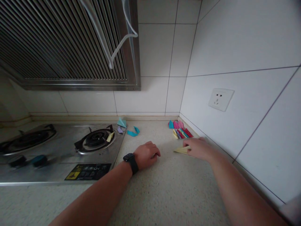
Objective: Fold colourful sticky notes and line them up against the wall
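My right hand [198, 148] grips a pale yellow folded paper [180, 150], its pointed end sticking out to the left, low over the counter or touching it. Part of the paper is hidden behind the fingers. My left hand [146, 156], with a black watch on the wrist, rests on the counter with its fingers curled in, and nothing shows in it. Just beyond the right hand, several coloured folded papers [182, 133] lie packed side by side. Behind these are blue and pink folded papers [176, 124] near the corner.
Blue paper pieces [133, 133] lie on the speckled counter [164, 191]. Light teal paper [121, 122] and a lilac piece [119, 129] are at the stove's edge. A yellow scrap [110, 137] lies on the burner. A range hood [82, 84] overhangs the stove [58, 169]; tiled wall right.
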### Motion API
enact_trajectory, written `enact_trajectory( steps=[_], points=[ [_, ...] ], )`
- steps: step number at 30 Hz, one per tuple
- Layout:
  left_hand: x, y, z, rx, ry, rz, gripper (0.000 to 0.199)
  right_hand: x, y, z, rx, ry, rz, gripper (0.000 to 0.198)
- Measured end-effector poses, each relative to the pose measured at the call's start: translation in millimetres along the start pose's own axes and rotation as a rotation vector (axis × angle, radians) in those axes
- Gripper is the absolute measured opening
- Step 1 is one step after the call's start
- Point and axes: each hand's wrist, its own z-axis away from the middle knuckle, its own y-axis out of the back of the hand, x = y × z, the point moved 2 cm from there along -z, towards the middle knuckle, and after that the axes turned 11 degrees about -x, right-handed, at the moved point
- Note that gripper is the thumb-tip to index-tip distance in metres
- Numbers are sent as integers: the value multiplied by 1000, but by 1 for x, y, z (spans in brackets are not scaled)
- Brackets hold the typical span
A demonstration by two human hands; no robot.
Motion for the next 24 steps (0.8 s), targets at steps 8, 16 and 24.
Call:
enact_trajectory(
  steps=[8, 16, 24],
  points=[
    [-3, 1, 1, -40, 8, -59, 17, -17, 18, 0, 159, 64, -2, 14],
    [-10, 4, 3, -35, 35, -64, 18, -15, 7, 2, -3, 80, -41, 13],
    [-14, -1, 4, -66, 35, -38, 24, -8, 5, 6, -76, 80, -62, 20]
  ],
)
